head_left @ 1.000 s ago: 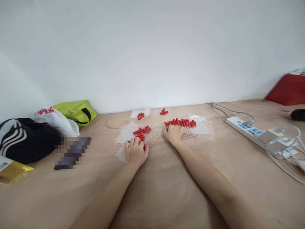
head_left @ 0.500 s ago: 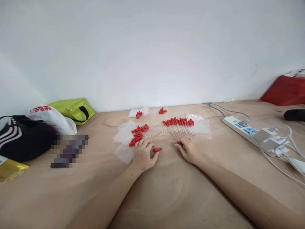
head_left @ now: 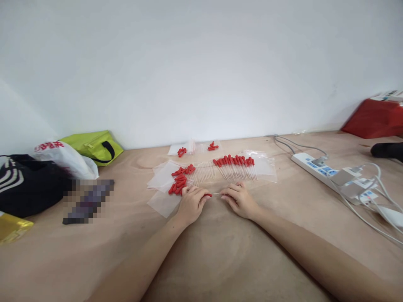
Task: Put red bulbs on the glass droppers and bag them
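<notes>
On the wooden table, loose bulbs and a dropper row lie just beyond the grip; the left hand now pinches a red bulb, the right hand a glass tube, drawn together since earlier

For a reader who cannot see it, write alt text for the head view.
A left hand pinches a red bulb facing a thin clear tube in the right hand, over a wooden table; finished red-capped droppers lie behind.

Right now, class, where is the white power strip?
In the head view, the white power strip lies on the wooden table, to the right of the row of red-capped droppers, with plugs and cables attached.
</notes>
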{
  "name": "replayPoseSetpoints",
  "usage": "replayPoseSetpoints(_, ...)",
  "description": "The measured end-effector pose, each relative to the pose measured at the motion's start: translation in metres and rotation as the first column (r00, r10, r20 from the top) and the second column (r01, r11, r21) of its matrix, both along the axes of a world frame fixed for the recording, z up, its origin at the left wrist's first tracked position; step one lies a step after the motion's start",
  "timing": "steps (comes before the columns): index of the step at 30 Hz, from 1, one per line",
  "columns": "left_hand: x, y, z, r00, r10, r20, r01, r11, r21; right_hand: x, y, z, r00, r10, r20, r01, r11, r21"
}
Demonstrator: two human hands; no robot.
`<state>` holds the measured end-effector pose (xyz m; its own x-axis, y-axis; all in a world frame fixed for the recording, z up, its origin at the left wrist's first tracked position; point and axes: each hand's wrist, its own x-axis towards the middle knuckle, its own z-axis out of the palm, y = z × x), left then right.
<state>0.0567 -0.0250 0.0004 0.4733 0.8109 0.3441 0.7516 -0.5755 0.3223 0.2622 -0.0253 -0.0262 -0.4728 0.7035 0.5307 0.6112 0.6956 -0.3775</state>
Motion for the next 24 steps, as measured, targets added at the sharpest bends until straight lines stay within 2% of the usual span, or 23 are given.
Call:
replayPoseSetpoints(11,0.0003,-0.0002,-0.006,0.998,-0.019,0.063,0.022,0.999,-0.044,-0.0024,-0.0007,0.0016,1.0,0.022,-0.015,-0.021,1.0,0.015)
replayPoseSetpoints(19,-0.0001,-0.0022,-0.0036,0.992,-0.082,0.095,0.082,0.997,0.007,-0.0018,0.0009,-0.0003,0.997,0.077,-0.03,-0.078,0.997,-0.015)
replayPoseSetpoints(24,0.0006,-0.0047,-0.0013,0.987,-0.14,0.079,0.136,0.989,0.053,-0.0016,0.0016,0.0019,0.994,0.106,0.022,-0.106,0.994,-0.015)
